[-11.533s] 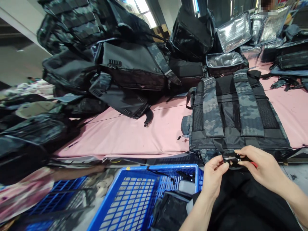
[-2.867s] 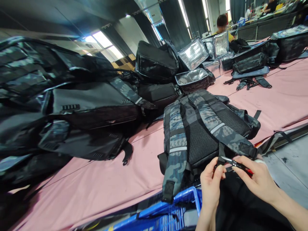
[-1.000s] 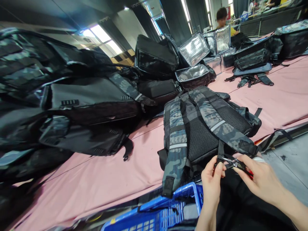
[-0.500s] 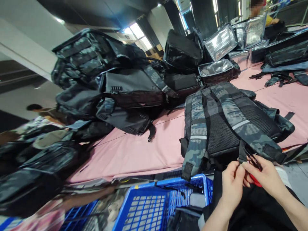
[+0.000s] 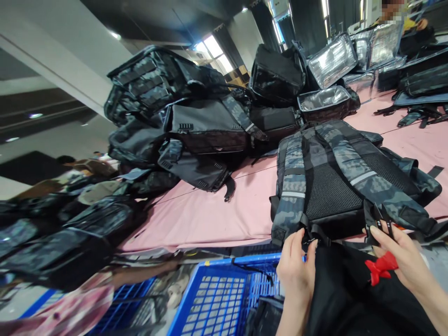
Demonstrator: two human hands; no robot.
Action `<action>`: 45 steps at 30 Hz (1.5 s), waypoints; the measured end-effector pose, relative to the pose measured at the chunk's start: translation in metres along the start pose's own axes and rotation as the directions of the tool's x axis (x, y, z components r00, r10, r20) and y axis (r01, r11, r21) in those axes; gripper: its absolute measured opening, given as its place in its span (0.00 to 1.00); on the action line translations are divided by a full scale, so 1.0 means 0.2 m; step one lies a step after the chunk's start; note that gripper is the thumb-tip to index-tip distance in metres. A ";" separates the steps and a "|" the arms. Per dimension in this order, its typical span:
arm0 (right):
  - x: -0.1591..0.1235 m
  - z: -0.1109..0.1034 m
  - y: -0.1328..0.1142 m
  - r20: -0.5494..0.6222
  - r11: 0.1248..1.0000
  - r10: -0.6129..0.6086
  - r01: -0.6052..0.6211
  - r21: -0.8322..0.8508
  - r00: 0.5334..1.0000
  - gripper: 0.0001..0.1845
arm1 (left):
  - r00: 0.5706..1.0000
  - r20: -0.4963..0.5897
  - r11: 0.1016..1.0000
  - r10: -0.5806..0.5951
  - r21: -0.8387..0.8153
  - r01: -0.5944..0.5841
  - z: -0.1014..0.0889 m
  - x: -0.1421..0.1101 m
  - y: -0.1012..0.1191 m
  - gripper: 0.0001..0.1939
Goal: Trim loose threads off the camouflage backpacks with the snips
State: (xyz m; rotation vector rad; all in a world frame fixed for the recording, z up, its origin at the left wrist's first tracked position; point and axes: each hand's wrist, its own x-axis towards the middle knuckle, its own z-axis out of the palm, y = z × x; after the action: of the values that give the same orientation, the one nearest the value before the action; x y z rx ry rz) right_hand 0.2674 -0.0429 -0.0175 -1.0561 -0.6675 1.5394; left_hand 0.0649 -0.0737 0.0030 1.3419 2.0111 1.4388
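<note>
A camouflage backpack lies with its back panel and two shoulder straps facing up. At its near edge, my left hand pinches a thin black strap by the lower end of the left shoulder strap. My right hand is closed around small black thread snips, whose blades point up toward the backpack. A red cloth strip hangs at that hand. A black webbing strap stands upright next to the snips; I cannot tell whether the fingers touch it.
Pink cloth covers the table. Dark bags are piled at the back left, with silver-lined bags at the back right. Below the table edge stands a blue crate. Another person's arm in a pink checked sleeve is at lower left.
My hands have parted. The left moved leftward from beside the right to the left shoulder strap's lower end; the right turned, showing more of the red strip. The view has shifted slightly.
</note>
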 end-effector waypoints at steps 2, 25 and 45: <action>-0.01 0.01 -0.01 -0.002 0.998 0.016 -0.015 0.053 1.000 0.18 | 1.000 0.002 0.997 0.016 0.082 -0.016 0.03 0.00 0.01 0.16; 0.00 0.23 0.04 0.053 0.936 0.225 -0.231 0.264 0.973 0.29 | 0.741 0.632 0.197 -0.226 -0.716 0.670 0.18 -0.03 0.13 0.15; 0.00 0.28 0.07 -0.001 0.925 0.189 -0.178 0.336 0.982 0.26 | 0.638 0.627 -0.071 -0.447 -0.736 0.673 0.25 -0.05 0.17 0.19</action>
State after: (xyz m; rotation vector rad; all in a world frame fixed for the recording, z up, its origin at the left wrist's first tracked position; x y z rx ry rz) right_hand 0.2113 -0.0391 -0.0056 -0.9012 -0.2719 1.7202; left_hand 0.1230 -0.0528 0.0080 -0.0592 0.7932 1.4741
